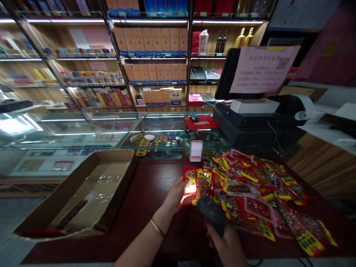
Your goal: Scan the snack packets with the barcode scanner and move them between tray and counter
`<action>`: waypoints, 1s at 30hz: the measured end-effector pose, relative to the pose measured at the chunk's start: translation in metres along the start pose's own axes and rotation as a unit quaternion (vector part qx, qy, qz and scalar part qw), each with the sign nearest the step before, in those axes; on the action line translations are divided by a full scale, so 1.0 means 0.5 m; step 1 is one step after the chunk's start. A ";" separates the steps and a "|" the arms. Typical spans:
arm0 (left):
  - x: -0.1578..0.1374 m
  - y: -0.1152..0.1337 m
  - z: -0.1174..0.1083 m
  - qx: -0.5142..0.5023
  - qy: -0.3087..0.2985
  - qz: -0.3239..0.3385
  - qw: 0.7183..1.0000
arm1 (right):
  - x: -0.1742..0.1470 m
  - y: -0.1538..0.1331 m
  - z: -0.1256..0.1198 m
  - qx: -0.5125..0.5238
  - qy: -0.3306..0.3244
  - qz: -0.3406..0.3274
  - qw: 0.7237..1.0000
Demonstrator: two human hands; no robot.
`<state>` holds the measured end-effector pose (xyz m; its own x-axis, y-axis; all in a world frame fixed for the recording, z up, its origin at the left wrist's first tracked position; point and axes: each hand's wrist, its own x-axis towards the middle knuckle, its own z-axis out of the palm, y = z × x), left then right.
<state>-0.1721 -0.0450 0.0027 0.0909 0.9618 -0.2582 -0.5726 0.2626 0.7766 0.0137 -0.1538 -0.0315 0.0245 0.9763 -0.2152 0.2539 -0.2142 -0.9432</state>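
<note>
In my left hand (175, 193) is a small red snack packet (190, 181), pinched by its left edge, with a bright patch of light on its lower part. My right hand (226, 237) grips a dark barcode scanner (210, 212), its head turned toward that packet. Just behind the scanner lies a red and yellow bag of snack sticks (204, 184). A wide heap of similar packets (250, 189) covers the right side of the dark red table (147, 200). A gold bangle (157, 227) circles my left wrist.
On the left stands an open cardboard box (91, 185) with a packet in it. Behind the table is a glass display counter (155, 124), carrying a mouse (194, 118) on a red mat and a monitor (229, 70). A black cable (289, 230) crosses the heap. Stocked shelves (155, 57) line the wall.
</note>
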 end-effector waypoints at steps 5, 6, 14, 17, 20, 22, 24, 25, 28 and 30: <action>0.021 0.001 0.005 -0.004 0.011 -0.009 1.000 | 0.011 -0.023 0.001 0.003 0.024 -0.026 0.999; 0.023 0.001 0.006 -0.009 0.010 -0.010 1.000 | 0.013 -0.027 0.002 -0.001 0.018 -0.024 1.000; 0.019 0.012 0.006 -0.013 -0.009 0.025 1.000 | 0.030 -0.036 -0.002 -0.042 0.039 -0.027 0.998; 0.024 0.012 0.005 -0.013 -0.013 0.028 0.999 | 0.032 -0.038 -0.005 -0.047 0.043 -0.014 0.998; 0.032 0.007 0.006 -0.017 -0.014 0.028 0.999 | 0.031 -0.046 -0.006 -0.055 0.040 -0.014 0.998; 0.034 0.002 0.007 -0.016 -0.013 0.021 1.000 | 0.030 -0.053 -0.008 -0.061 0.042 -0.020 0.997; 0.035 -0.003 0.006 -0.006 -0.012 0.010 1.000 | 0.030 -0.061 -0.010 -0.065 0.054 -0.028 0.996; 0.034 -0.005 0.004 0.000 -0.013 0.008 1.000 | 0.030 -0.064 -0.011 -0.069 0.059 -0.032 0.995; 0.037 -0.009 -0.008 0.012 -0.018 0.035 0.999 | 0.026 -0.064 -0.018 -0.083 0.056 -0.022 0.995; 0.041 -0.008 -0.022 0.020 -0.017 0.057 0.998 | 0.014 -0.059 -0.024 -0.094 0.055 -0.007 0.994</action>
<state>-0.1768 -0.0273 -0.0117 0.0547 0.9876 -0.1474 -0.5471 0.1532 0.8229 0.0182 -0.1404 -0.0021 0.1229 0.9790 -0.1626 0.4311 -0.2003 -0.8798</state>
